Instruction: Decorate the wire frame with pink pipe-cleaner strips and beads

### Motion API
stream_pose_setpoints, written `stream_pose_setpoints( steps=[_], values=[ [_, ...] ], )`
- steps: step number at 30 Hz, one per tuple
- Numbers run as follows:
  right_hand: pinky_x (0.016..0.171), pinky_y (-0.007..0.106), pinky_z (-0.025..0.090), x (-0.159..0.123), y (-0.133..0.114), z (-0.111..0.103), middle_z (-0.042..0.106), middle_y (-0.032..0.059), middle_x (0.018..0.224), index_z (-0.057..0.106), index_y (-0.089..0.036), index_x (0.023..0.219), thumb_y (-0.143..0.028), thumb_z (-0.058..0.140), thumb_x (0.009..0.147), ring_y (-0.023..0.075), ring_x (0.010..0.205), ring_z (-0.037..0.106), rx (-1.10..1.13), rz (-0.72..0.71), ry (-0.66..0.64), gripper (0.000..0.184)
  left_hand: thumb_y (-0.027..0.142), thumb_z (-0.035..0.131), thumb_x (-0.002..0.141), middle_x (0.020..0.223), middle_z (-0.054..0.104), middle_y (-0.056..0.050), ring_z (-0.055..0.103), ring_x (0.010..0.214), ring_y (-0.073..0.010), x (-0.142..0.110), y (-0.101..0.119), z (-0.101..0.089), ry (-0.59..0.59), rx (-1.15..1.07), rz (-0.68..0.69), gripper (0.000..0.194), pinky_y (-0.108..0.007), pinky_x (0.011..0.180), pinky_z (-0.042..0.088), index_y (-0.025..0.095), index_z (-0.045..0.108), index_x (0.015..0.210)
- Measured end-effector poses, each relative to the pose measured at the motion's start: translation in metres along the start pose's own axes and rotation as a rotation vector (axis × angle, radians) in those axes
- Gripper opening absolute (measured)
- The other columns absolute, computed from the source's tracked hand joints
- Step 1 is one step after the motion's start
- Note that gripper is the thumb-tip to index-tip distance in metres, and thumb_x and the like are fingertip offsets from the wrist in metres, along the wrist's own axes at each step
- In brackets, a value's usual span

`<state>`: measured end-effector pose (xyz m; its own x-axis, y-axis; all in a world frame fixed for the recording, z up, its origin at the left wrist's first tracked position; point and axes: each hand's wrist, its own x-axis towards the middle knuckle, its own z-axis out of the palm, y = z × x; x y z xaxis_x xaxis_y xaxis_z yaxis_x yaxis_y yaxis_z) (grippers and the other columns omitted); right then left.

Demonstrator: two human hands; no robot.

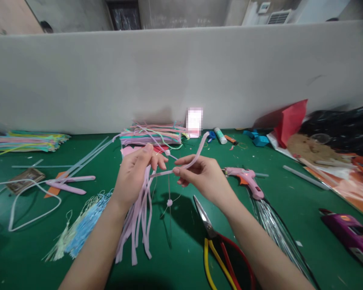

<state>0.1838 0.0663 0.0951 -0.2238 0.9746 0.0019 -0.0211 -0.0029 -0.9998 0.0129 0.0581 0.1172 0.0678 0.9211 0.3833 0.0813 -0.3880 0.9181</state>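
A pale pink pipe cleaner (pixel 199 155) is pinched between the thumb and fingers of my right hand (pixel 198 171), one end curving up past the fingertips. Its other end runs leftward to the palm side of my left hand (pixel 136 173), whose curled fingers close around it, partly hidden. Between the hands hangs a thin wire bearing a small pink piece (pixel 170 202). Another pink piece (pixel 167 152) shows near my left fingertips. Below my left hand, a bunch of pale pink strips (pixel 134 233) spreads over the table. Red-and-yellow-handled scissors (pixel 211 231) lie beside my right forearm, blades parted.
Pipe cleaner bundles (pixel 157 137) and a lit phone (pixel 194 123) stand by the grey partition (pixel 181 76). A pink glue gun (pixel 247 179) and silvery strands (pixel 269 219) lie right. Blue tassels (pixel 89 223) and a white wire shape (pixel 36 219) lie left. A purple device (pixel 347 231) sits far right.
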Motion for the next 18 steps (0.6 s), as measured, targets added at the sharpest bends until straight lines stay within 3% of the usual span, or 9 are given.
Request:
stream_pose_setpoints(
  steps=[4, 9, 11, 13, 15, 18],
  values=[
    [0.050, 0.022, 0.054, -0.002, 0.002, 0.008, 0.065, -0.0029, 0.057, 0.068, -0.016, 0.085, -0.030, 0.078, 0.070, 0.0116, 0.049, 0.065, 0.009, 0.092, -0.049, 0.023, 0.041, 0.042, 0.098, 0.068, 0.062, -0.001, 0.064, 0.082, -0.0199, -0.002, 0.002, 0.001, -0.021, -0.036, 0.025, 0.045, -0.038, 0.093, 0.048, 0.023, 0.051, 0.058],
    [0.048, 0.022, 0.054, -0.003, 0.005, 0.011, 0.063, -0.0028, 0.057, 0.064, -0.017, 0.071, -0.039, 0.077, 0.072, 0.0109, 0.048, 0.064, 0.037, 0.079, -0.102, 0.026, 0.045, 0.040, 0.098, 0.068, 0.063, -0.002, 0.065, 0.088, -0.0217, -0.003, 0.002, 0.004, -0.044, -0.059, 0.026, 0.047, -0.040, 0.095, 0.048, 0.023, 0.051, 0.057],
    [0.048, 0.021, 0.055, -0.004, 0.003, 0.009, 0.063, -0.0027, 0.057, 0.062, -0.017, 0.071, -0.041, 0.076, 0.073, 0.0106, 0.048, 0.064, 0.052, 0.077, -0.111, 0.027, 0.046, 0.040, 0.098, 0.075, 0.067, -0.003, 0.066, 0.091, -0.0216, -0.003, 0.001, 0.006, -0.033, -0.106, 0.041, 0.042, -0.040, 0.096, 0.048, 0.023, 0.058, 0.067],
    [0.048, 0.020, 0.055, -0.005, 0.000, 0.006, 0.064, -0.0025, 0.058, 0.062, -0.017, 0.072, -0.040, 0.076, 0.074, 0.0099, 0.049, 0.064, 0.070, 0.064, -0.114, 0.027, 0.046, 0.040, 0.098, 0.090, 0.070, -0.004, 0.066, 0.097, -0.0223, -0.003, -0.001, 0.006, -0.022, -0.164, 0.029, 0.033, -0.041, 0.094, 0.050, 0.024, 0.063, 0.093],
    [0.047, 0.019, 0.055, -0.006, -0.004, 0.001, 0.065, -0.0022, 0.059, 0.063, -0.016, 0.072, -0.039, 0.076, 0.074, 0.0093, 0.049, 0.064, 0.075, 0.053, -0.103, 0.026, 0.046, 0.043, 0.098, 0.104, 0.070, -0.005, 0.065, 0.104, -0.0225, -0.002, -0.003, 0.004, -0.030, -0.159, -0.035, 0.030, -0.039, 0.090, 0.052, 0.026, 0.060, 0.112],
    [0.048, 0.018, 0.056, -0.006, -0.008, -0.007, 0.066, -0.0016, 0.060, 0.064, -0.016, 0.073, -0.036, 0.075, 0.075, 0.0097, 0.050, 0.066, 0.058, 0.073, -0.076, 0.024, 0.042, 0.054, 0.093, 0.103, 0.070, -0.004, 0.065, 0.101, -0.0205, -0.006, -0.006, -0.003, -0.152, 0.022, -0.173, 0.024, -0.032, 0.086, 0.052, 0.024, 0.066, 0.104]
  ],
)
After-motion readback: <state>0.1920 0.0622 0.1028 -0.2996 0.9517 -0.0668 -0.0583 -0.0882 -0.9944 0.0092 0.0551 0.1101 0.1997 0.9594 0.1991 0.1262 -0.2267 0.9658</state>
